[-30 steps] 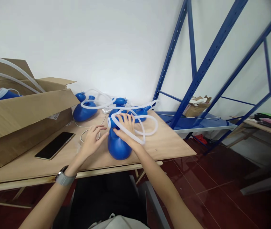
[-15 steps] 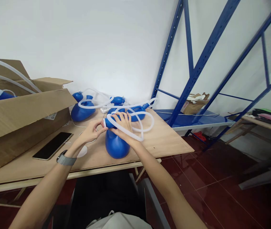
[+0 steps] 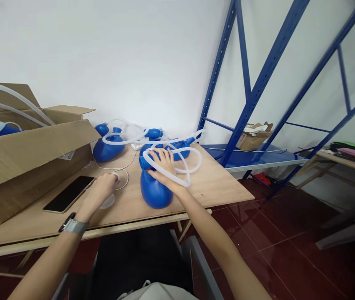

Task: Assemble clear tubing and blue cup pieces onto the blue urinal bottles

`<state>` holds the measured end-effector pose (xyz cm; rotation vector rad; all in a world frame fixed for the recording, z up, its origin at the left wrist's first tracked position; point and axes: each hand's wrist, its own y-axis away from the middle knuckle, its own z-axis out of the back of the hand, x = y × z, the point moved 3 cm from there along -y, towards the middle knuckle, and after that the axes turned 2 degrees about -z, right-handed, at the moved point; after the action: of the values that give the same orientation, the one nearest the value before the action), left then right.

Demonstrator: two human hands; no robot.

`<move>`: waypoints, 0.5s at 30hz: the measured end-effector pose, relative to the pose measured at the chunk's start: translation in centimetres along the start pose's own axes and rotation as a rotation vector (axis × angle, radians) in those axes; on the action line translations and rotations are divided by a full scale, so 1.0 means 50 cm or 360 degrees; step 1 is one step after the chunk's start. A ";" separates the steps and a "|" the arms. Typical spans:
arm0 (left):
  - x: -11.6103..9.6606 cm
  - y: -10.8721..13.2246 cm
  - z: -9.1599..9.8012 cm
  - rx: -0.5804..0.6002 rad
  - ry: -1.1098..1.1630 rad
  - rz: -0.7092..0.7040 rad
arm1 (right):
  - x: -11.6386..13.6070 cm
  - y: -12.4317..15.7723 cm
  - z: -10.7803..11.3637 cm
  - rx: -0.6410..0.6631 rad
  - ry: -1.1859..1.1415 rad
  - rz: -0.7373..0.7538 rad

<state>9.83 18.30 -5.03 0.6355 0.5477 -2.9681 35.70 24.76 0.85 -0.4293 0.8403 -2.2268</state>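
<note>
A blue plastic urinal bottle (image 3: 156, 192) stands near the table's front edge, its wide mouth facing left. My right hand (image 3: 162, 163) is wrapped round its neck from the right, and a loop of clear hose (image 3: 177, 178) passes over that hand. Left of the bottle, my left hand (image 3: 101, 189) is closed above the table. A bit of a white cap (image 3: 116, 176) shows at its fingers, the rest hidden. Just below that hand, a translucent white disc (image 3: 108, 202) lies on the wood. More blue bottles (image 3: 108, 149) with hoses lie behind.
An open cardboard box (image 3: 36, 154) with bottles and hoses fills the left side. A phone (image 3: 69, 194) lies beside it, and a thin white cable (image 3: 127, 175) curls on the tabletop. A blue metal rack (image 3: 252, 100) stands to the right.
My left hand has come away from the bottle's mouth, moving left and down, with the white cap in it. The mouth now shows bare blue. My right hand stays on the neck.
</note>
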 end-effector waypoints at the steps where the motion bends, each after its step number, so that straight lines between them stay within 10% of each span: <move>1: -0.005 -0.003 -0.005 0.0016 -0.0134 -0.0009 | 0.001 -0.001 0.003 0.0028 0.0016 0.0019; 6: -0.062 -0.009 -0.010 -0.0055 -0.0368 -0.0035 | 0.010 -0.008 0.019 0.0112 0.0118 0.0096; 15: -0.201 -0.031 -0.004 -0.0055 0.1277 -0.0352 | 0.015 -0.011 0.007 0.0154 0.0118 0.0140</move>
<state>18.87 19.64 -0.62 1.8835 0.7335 -2.7689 35.08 24.35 1.54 -0.2604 0.7710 -2.2023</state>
